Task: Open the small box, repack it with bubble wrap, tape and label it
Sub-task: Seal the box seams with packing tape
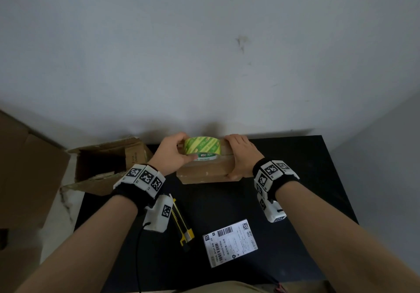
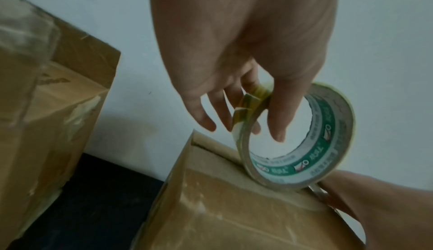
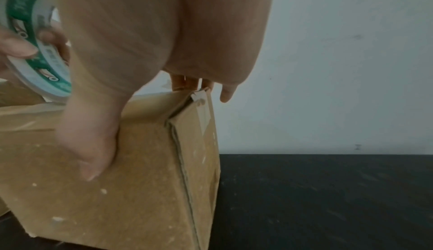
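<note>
far left there's a bigger open cardboard box (image 1: 106, 163) sitting off the bench (image 1: 306, 179), not in play. then the left hand (image 1: 172, 154) pinches the green tape roll (image 1: 202, 150), thumb inside the core and fingers curled over the outer rim, roll standing on edge on the closed lid of the small box (image 1: 204, 172) at the back of the bench by the wall. right hand (image 1: 244, 156) clamps the box's right end, thumb down the near face, fingers hooked over the far edge. box looks light and a bit soft at the corners, so i'd hold it by the edges like that. nearer me: yellow box cutter (image 1: 181, 222), then the shipping label (image 1: 229, 242), not stuck on yet.
</note>
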Demonstrator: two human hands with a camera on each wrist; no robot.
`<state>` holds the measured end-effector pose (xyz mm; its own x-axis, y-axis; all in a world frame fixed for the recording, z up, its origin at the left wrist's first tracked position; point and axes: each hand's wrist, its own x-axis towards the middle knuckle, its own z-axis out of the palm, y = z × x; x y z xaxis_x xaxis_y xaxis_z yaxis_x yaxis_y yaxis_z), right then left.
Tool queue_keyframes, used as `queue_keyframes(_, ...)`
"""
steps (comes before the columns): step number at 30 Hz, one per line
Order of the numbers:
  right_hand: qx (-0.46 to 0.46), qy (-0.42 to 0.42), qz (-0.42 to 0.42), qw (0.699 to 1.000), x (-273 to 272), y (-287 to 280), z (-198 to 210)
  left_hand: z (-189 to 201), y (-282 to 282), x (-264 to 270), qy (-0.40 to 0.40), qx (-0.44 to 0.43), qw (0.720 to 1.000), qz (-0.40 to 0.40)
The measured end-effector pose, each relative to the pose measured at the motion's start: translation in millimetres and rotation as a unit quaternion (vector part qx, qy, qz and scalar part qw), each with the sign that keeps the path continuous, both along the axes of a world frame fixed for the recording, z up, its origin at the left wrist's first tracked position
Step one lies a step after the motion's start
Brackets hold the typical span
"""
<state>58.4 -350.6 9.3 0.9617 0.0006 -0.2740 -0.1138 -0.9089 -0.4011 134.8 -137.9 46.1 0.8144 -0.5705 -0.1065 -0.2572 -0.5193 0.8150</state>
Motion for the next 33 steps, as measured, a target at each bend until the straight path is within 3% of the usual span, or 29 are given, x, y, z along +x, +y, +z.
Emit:
queue_keyframes(5,0.010,0.006,0.003,1.000,-9,-8,2,3,-6,5,0.046,-0.027,0.997,-0.056)
queue_keyframes(11,-0.009,0.004,0.011,1.000,-14,-13,-1,2,-10,1,0.010,0.003,0.994,-0.106)
queue_keyframes(20,-0.058,-0.016,0.015,0.998,-31,6,-14,2,-12,-1,0.033,-0.012,0.996,-0.082)
queue_keyframes(27,-0.128,-0.032,0.022,0.991,-29,8,-20,9,-16,1,0.142,-0.064,0.987,-0.039)
queue_keyframes(33,-0.146,-0.031,0.033,0.988,-32,8,-18,14,-12,-1,0.167,-0.089,0.982,-0.010)
